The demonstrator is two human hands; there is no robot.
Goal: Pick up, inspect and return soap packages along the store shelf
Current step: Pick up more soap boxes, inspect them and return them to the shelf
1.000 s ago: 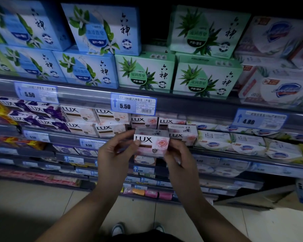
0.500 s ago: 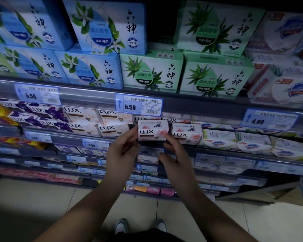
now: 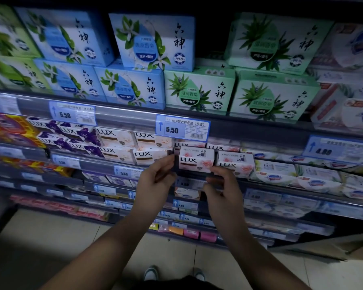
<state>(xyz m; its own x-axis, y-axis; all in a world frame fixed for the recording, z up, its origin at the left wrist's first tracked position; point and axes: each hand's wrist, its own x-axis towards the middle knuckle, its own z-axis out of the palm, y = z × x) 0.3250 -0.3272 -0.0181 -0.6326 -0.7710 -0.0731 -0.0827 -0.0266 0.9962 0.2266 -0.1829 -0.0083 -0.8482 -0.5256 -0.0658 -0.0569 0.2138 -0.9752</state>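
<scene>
A pink-and-white LUX soap box [image 3: 196,161] with a rose print stands in the second shelf row, beside a matching box [image 3: 235,164]. My left hand [image 3: 157,178] is just left of it, fingers spread, with a thin dark gap between fingertips and the box's edge. Below the box's right corner is my right hand [image 3: 222,185], fingers loosely curled and holding nothing. Whether its fingertips still touch the box's bottom corner is unclear.
White LUX boxes [image 3: 149,155] and purple ones [image 3: 71,139] fill the row to the left, white and blue soap packs [image 3: 314,181] the right. Large blue [image 3: 132,88] and green boxes [image 3: 199,91] sit on the shelf above. Price tags [image 3: 182,128] line the rails. Tiled floor lies below.
Both hands carried the pink LUX box up and forward from in front of the shelf into its row. The fingers have now come off it and drawn slightly back.
</scene>
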